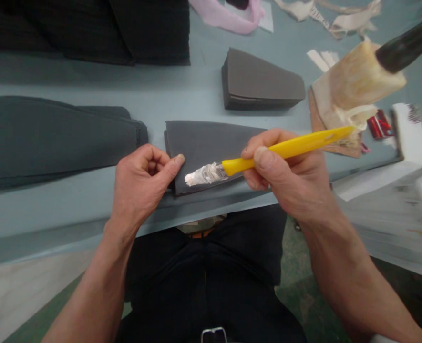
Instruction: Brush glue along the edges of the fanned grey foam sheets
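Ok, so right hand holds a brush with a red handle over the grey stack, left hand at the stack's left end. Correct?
Not quite: the head view shows the brush has a yellow handle, not red. The rest stands.

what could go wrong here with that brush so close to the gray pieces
The white-coated tip of the yellow-handled brush in the right hand is over the dark gray stack, so it might smear the top piece where unwanted. The left hand has its thumb near that tip and could pick up the white stuff. The stack's edges look uneven, so pieces might slip if pushed.
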Available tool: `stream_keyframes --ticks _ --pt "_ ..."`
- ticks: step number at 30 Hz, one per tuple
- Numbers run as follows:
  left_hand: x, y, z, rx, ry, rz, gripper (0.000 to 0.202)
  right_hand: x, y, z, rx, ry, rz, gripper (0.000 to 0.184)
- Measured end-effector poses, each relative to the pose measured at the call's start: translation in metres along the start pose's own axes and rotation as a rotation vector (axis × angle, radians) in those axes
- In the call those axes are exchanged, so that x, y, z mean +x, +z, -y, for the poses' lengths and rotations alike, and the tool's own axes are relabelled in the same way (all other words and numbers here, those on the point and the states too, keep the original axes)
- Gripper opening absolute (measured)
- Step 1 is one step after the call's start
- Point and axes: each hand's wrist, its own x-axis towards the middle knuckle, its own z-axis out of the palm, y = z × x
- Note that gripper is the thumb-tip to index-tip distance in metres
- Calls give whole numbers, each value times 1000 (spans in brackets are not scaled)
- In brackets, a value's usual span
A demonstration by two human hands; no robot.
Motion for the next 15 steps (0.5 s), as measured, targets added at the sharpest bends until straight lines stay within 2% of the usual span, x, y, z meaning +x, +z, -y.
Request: stream_keyframes --ticks 5,9,12,15 --pt "-2 0 3 -16 22 -4 34 3 4 2 -13 -6 98 37" --pt "-1 0 5 -30 18 -16 34 5 2 7 -9 -73 66 28" --pt "0 0 2 -37 10 -16 35 9 -7 10 -19 -132 -54 25" --pt "-2 -2 -1 18 -7 -21 36 14 -25 5 -26 -191 -310 26"
